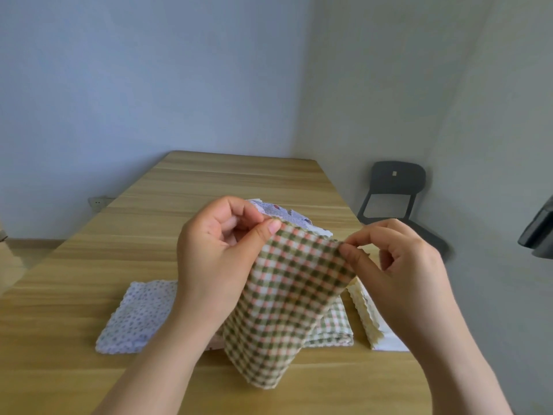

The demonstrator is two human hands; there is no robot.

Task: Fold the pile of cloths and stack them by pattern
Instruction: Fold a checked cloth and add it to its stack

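Observation:
A green, pink and white checked cloth (284, 298) hangs lifted above the table. My left hand (218, 250) pinches its upper left corner between thumb and fingers. My right hand (389, 265) pinches its upper right corner. Under it on the table lies a folded checked cloth (332, 327) of the same pattern. A folded blue-dotted white cloth (137, 316) lies flat at the left. A folded pale yellow cloth (368, 316) lies at the right. Behind my hands a pile of white and blue patterned cloths (284, 214) is partly hidden.
The wooden table (209, 181) runs away from me toward a corner of pale walls. A dark grey chair (395, 193) stands to the right of the table. A dark object (538, 232) shows at the right edge.

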